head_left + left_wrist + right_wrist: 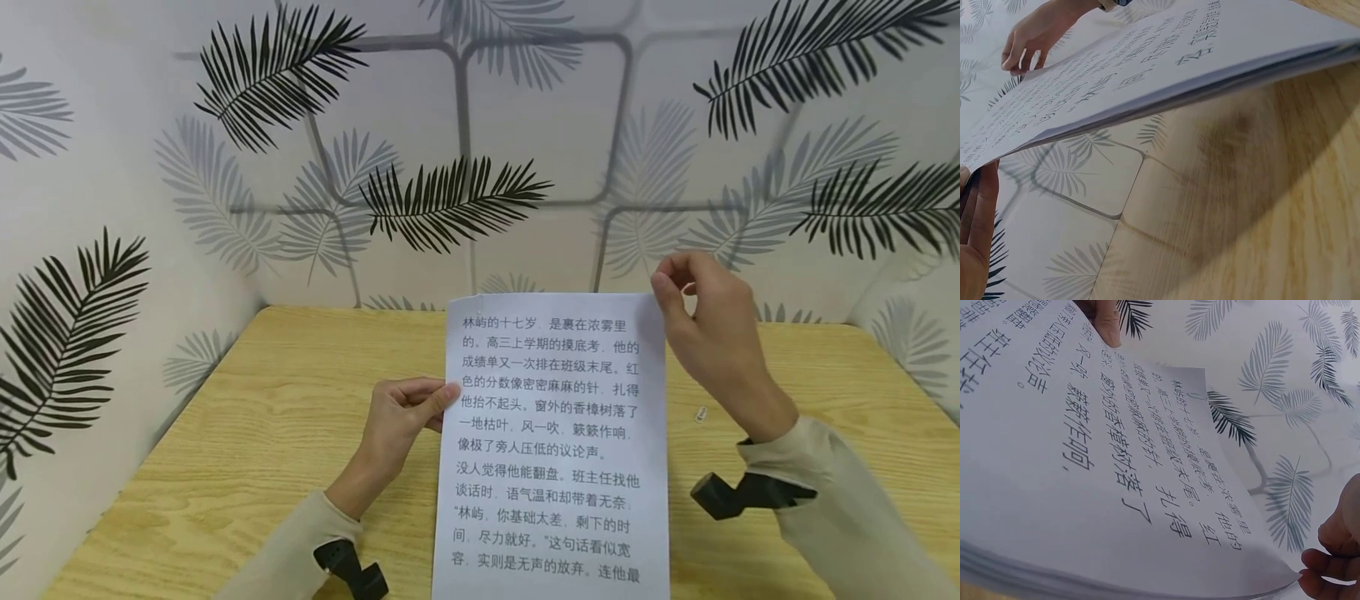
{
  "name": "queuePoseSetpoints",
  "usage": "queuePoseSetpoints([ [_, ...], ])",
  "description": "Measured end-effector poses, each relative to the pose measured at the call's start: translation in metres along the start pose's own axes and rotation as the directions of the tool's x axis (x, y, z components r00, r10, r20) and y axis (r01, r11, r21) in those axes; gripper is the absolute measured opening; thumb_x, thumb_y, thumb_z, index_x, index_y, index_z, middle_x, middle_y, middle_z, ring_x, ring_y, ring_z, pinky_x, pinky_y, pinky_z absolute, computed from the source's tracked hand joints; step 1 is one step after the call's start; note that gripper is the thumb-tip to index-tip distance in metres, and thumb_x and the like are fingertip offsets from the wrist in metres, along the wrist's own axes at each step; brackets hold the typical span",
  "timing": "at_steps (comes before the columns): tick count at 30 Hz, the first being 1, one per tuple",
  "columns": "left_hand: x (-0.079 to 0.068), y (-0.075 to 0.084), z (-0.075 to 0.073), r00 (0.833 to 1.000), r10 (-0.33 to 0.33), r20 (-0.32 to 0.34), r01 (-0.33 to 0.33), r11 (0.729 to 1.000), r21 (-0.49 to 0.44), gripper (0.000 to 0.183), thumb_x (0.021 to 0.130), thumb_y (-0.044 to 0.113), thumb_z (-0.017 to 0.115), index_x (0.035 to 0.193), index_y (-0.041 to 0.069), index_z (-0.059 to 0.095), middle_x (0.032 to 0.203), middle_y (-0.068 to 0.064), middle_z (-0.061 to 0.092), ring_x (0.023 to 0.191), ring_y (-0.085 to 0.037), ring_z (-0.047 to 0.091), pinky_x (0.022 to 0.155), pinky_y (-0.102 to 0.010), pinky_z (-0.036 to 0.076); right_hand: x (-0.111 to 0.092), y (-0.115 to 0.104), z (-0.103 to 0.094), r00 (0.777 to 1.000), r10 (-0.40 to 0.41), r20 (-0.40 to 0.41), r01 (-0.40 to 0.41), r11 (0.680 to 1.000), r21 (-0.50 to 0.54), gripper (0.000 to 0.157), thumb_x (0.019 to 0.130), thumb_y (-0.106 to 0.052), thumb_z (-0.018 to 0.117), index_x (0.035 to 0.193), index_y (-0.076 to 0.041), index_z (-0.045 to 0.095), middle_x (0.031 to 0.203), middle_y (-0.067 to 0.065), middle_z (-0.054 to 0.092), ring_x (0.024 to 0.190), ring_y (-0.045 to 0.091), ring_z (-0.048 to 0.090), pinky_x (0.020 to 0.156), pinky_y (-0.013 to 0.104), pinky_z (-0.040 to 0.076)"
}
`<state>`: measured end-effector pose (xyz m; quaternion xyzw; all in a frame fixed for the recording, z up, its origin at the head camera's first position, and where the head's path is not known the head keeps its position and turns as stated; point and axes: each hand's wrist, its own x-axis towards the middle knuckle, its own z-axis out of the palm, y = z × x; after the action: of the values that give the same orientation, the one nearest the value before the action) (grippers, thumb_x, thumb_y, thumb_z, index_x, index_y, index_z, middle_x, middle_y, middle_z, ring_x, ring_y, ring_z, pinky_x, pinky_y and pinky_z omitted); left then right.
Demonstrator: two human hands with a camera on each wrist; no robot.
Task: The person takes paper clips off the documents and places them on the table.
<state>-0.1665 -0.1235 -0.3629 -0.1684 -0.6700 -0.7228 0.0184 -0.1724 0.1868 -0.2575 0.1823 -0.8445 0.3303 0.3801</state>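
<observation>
A stack of printed paper sheets [555, 442] is held up in front of me, its text side facing the head camera. My left hand [405, 425] grips the stack's left edge, thumb on the front and fingers behind. At the top right corner, my right hand [712, 325] pinches the paper between thumb and curled fingers; the right wrist view shows fingertips [1313, 575] right at that corner. A small paper clip [1197, 396] sits on the top left corner. The left wrist view shows several sheet layers along the stack's edge [1210, 94].
Another paper clip [701, 414] lies on the wooden table [247, 400], right of the stack. Behind the table rises a wall [540, 117] with a leaf pattern. Black wrist mounts [750, 493] sit on both sleeves.
</observation>
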Motion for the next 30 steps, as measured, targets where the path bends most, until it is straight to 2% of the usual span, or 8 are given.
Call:
queuePoseSetpoints([
  [2,0.000,0.000,0.000,1.000,-0.001,0.003,0.001,1.000,-0.002,0.025,0.089,0.001,0.066,0.101,-0.021,0.063,0.076,0.003,0.074,0.060,-0.011,0.068,0.058,-0.026,0.059,0.002,-0.002,0.002,1.000,-0.019,0.003,0.019,1.000,0.003,0.006,0.093,0.004,0.055,0.093,0.009,0.056,0.084,0.020,0.058,0.080,0.029,0.054,0.075,0.038,0.041],
  [11,0.000,0.002,0.002,1.000,0.000,0.002,0.000,1.000,0.000,0.025,0.089,0.001,0.066,0.101,-0.021,0.063,0.075,0.004,0.074,0.060,-0.010,0.068,0.058,-0.025,0.058,0.005,-0.009,0.009,0.997,-0.056,0.046,0.055,0.998,0.015,0.004,0.094,0.003,0.056,0.092,0.006,0.056,0.084,0.018,0.058,0.081,0.028,0.053,0.079,0.040,0.042],
  [21,0.000,0.002,0.004,1.000,-0.007,-0.006,0.007,1.000,0.007,0.025,0.089,0.002,0.066,0.101,-0.020,0.064,0.076,0.000,0.074,0.059,-0.011,0.068,0.058,-0.026,0.059,0.010,-0.022,0.026,0.988,-0.104,0.116,0.102,0.995,0.018,0.005,0.094,0.001,0.057,0.090,0.005,0.056,0.084,0.016,0.058,0.079,0.027,0.052,0.070,0.033,0.039],
  [30,0.000,0.000,0.003,1.000,-0.007,-0.016,0.007,1.000,0.007,0.023,0.089,0.000,0.065,0.101,-0.019,0.065,0.074,0.005,0.074,0.057,-0.012,0.067,0.057,-0.026,0.059,0.010,-0.044,0.046,0.983,-0.074,0.166,0.067,0.997,0.046,0.004,0.094,0.000,0.057,0.092,0.003,0.056,0.088,0.015,0.059,0.081,0.026,0.051,0.071,0.034,0.042],
])
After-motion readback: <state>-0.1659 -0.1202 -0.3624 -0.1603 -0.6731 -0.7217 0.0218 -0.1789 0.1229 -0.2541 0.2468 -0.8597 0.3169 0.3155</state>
